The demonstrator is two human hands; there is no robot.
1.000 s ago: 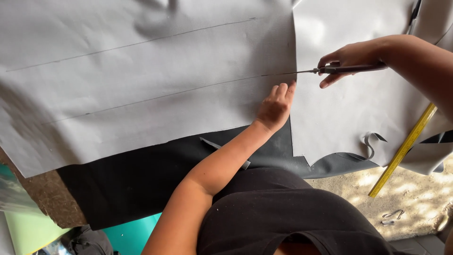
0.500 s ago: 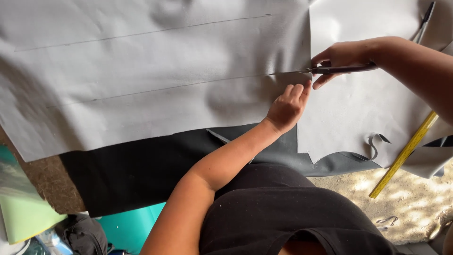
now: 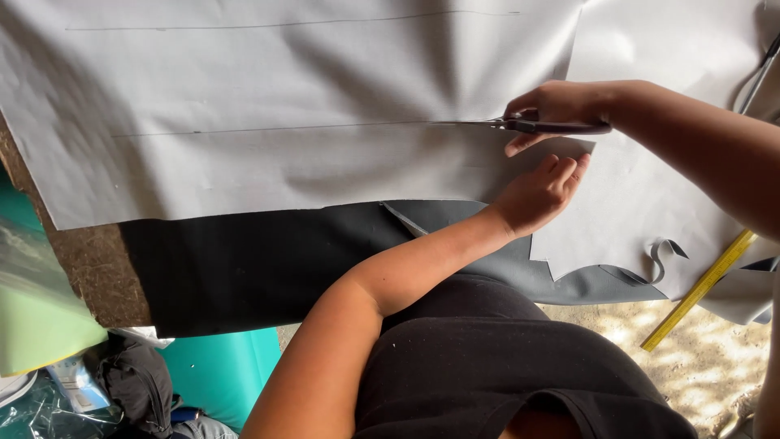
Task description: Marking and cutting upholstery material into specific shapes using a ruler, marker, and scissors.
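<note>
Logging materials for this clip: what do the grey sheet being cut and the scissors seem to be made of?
Grey sheet: probably faux leather or vinyl, matte; it creases softly and its folded-over edge shows a darker backing. Scissors in the right hand: metal blades, thin with a dull shine; dark handles, material unclear.

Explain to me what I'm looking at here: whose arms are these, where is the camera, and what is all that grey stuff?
There is no machine: a person wears a camera on the head, looking down at their own two hands, so you see their black shirt at the bottom. On the work surface lies a big grey sheet of thin material with straight pencil lines drawn across it. The right hand holds scissors whose blades lie along one line. The left hand presses flat on the sheet just below. A yellow ruler lies at the right edge, and a darker grey sheet hangs over the near side.
</note>
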